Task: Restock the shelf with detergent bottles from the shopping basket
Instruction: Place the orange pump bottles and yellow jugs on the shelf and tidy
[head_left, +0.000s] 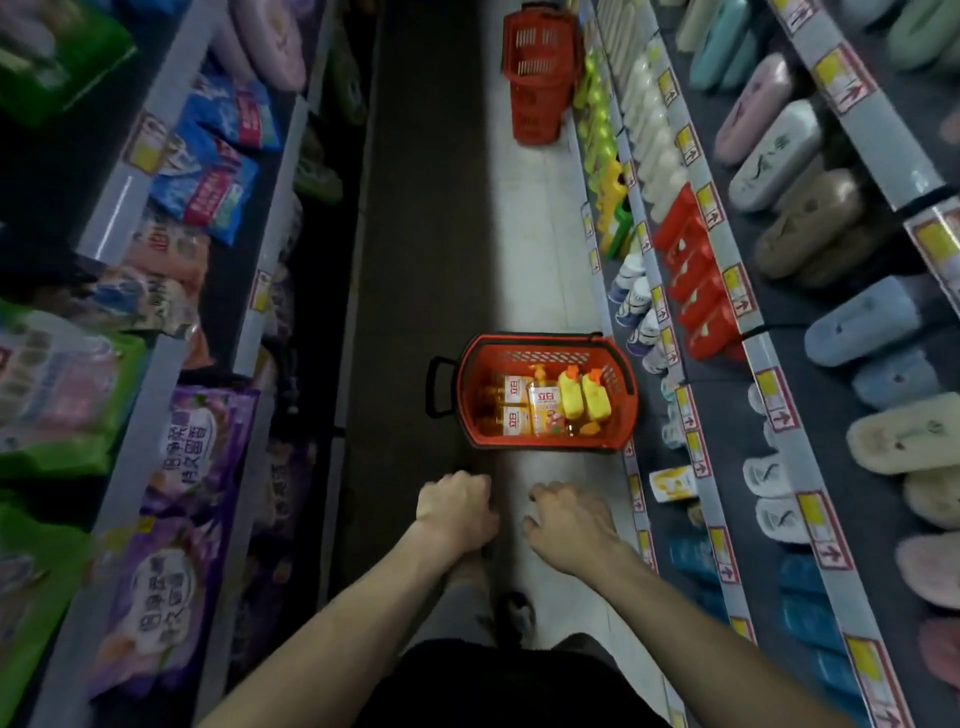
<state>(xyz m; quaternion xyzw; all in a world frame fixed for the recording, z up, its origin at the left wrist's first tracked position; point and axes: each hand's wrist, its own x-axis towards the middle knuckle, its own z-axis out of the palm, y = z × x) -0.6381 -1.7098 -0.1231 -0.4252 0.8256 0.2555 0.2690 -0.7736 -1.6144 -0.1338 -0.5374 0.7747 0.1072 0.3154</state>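
A red shopping basket (621, 364) with a black handle stands on the aisle floor ahead of me, against the right-hand shelving. Inside lie several detergent bottles: clear orange ones with pump tops (543, 410) and two yellow ones with orange caps (584, 397). My left hand (457, 512) hovers short of the basket with its fingers curled shut, holding nothing. Beside it, my right hand (569, 522) is also empty, its fingers loosely bent and apart. Yellow and green detergent bottles (608, 202) stand on the low right shelf further down the aisle.
A second red basket (537, 73) stands upright at the far end of the aisle. Shelves on the right (727, 312) carry slippers, red packs and small bottles. Left-hand shelves (171, 364) hold bagged detergent. The aisle between is narrow; my feet are below.
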